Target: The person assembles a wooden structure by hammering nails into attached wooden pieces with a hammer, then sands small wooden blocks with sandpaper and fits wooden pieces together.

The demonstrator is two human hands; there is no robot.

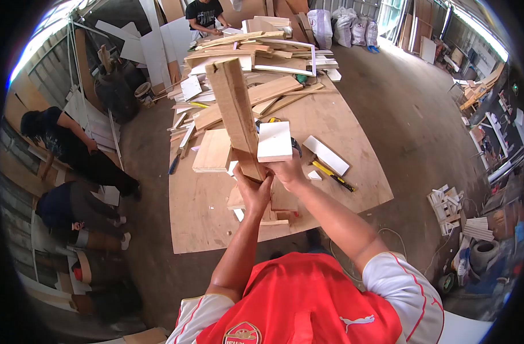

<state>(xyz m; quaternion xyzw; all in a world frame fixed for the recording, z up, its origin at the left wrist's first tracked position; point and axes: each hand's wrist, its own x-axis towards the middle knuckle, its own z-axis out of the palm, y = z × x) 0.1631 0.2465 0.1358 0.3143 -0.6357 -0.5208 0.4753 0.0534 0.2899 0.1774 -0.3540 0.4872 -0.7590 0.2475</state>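
Your left hand (255, 190) is closed round a timber (233, 109), your right hand (289, 172) round a white-faced block (274, 140); lumber (279, 89) heaps the worktop (353, 123) amid bare floor (399, 97).

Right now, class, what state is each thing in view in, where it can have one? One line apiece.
Long brown wooden post: held up, lower end gripped by the left hand.
White-topped wooden block: held above the brown plywood tabletop, right hand beneath.
White rectangular board: lying flat.
Yellow-and-black handled tool: lying beside that board.
Heap of pale wooden boards: loosely piled.
White sacks: standing, bulging.
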